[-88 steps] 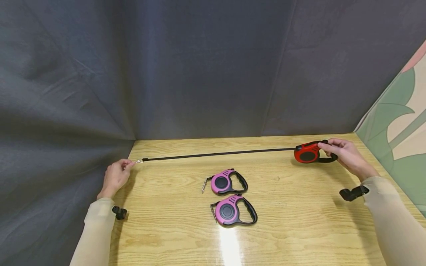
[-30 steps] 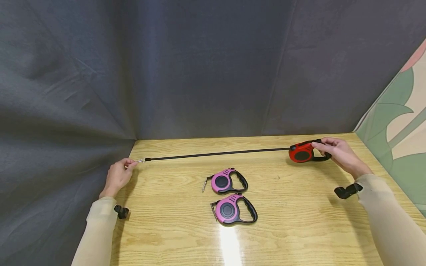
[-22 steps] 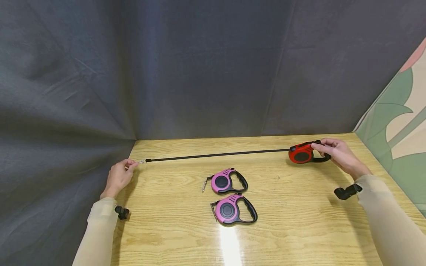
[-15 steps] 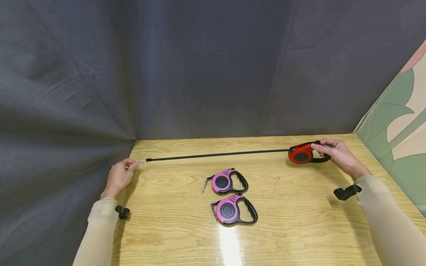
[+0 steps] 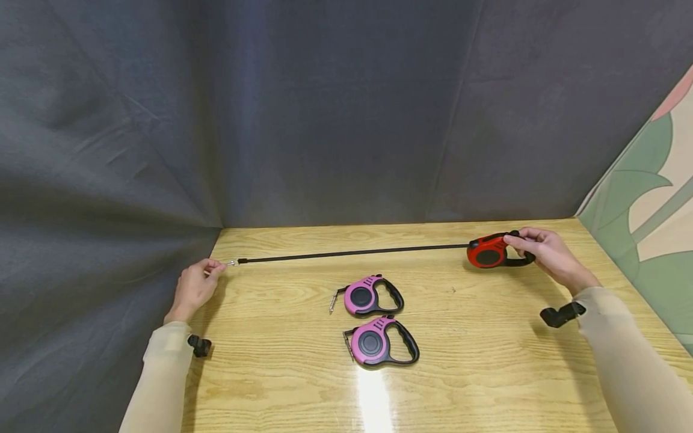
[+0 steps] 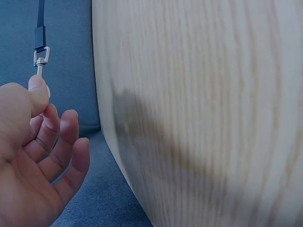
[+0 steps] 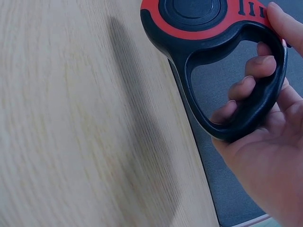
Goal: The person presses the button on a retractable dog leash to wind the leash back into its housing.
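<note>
In the head view, we see the red leash point(image 5: 488, 257) at the far right of the table point(image 5: 476, 361), with its black strap point(image 5: 352, 252) running out straight across the far side. Our right hand point(image 5: 552, 255) is clamped on the case by its grip, and our left hand point(image 5: 194, 290), at the far left, pinches the metal clip point(image 5: 231, 263) at the strap's end. The upper pink leash point(image 5: 360, 296) and the lower pink leash point(image 5: 370, 344) lie on the nearer side of the strap, around the middle.

In the left wrist view, our thumb comes down on the clip just below its metal loop, and the other fingers curl loosely. We judge the pinch small, so it should be firm: if the strap is spring-loaded, a slip could let the clip whip back toward the case.

In the right wrist view, our fingers wrap through the black handle point(image 7: 258, 109), with the thumb up beside the red shell; whether it presses a button, we cannot tell. To do this well, we should point the case's mouth along the strap, hold an even pull, and let any slack in gradually, untwisted and clear of the pink pair.
</note>
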A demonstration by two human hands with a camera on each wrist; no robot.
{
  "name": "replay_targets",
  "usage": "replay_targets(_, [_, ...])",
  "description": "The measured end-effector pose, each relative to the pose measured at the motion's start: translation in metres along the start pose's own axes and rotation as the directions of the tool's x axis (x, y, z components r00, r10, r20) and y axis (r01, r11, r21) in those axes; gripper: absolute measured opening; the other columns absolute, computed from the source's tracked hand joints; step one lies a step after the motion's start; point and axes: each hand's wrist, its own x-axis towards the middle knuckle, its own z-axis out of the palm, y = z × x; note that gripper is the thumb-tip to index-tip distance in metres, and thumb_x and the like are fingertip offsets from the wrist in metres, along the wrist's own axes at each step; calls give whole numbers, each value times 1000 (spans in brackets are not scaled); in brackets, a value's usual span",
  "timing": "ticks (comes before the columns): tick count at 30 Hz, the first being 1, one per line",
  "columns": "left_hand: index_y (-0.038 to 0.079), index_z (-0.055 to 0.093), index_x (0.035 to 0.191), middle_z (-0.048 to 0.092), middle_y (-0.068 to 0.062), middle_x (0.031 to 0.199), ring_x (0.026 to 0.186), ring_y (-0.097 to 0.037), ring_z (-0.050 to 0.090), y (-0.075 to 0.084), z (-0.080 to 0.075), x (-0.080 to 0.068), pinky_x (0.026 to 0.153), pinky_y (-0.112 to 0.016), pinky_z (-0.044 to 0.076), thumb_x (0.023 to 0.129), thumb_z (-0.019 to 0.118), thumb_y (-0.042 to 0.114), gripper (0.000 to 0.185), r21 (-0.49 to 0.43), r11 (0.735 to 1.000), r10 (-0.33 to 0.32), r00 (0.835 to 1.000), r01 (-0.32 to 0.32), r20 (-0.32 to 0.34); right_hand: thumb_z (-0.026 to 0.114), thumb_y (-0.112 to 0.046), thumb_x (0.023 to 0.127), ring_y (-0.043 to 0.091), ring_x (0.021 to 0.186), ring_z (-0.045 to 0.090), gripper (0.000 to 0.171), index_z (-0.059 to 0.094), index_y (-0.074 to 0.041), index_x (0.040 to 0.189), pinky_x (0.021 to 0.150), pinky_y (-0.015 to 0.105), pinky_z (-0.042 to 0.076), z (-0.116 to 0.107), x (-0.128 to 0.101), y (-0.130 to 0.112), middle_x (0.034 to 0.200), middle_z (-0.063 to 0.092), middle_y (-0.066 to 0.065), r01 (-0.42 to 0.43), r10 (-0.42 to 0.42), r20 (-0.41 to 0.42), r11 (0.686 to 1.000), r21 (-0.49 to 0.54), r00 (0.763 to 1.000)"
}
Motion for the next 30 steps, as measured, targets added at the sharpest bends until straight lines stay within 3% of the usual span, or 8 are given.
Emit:
replay_targets(11, [1, 71, 119, 73, -21, 110, 87, -29, 66, 0, 2, 0, 73, -35, 44, 111, 59, 36, 37, -10, 1000, -4, 1000, 4, 12, 67, -18, 107, 12, 72, 45, 21, 59, -14, 87, 72, 41, 20, 4, 0, 1, 73, 57, -8, 21, -23, 22, 997, 73, 999])
replay_targets(30, [2, 72, 117, 74, -19, 107, 83, -25, 66, -1, 6, 2, 72, -34, 45, 111, 59, 35, 36, -23, 1000, 20, 1000, -20, 9, 64, -17, 108, 14, 70, 42, 21, 59, -16, 87, 72, 41, 17, 7, 5, 4, 73, 56, -8, -4, 3, 12, 997, 81, 1000])
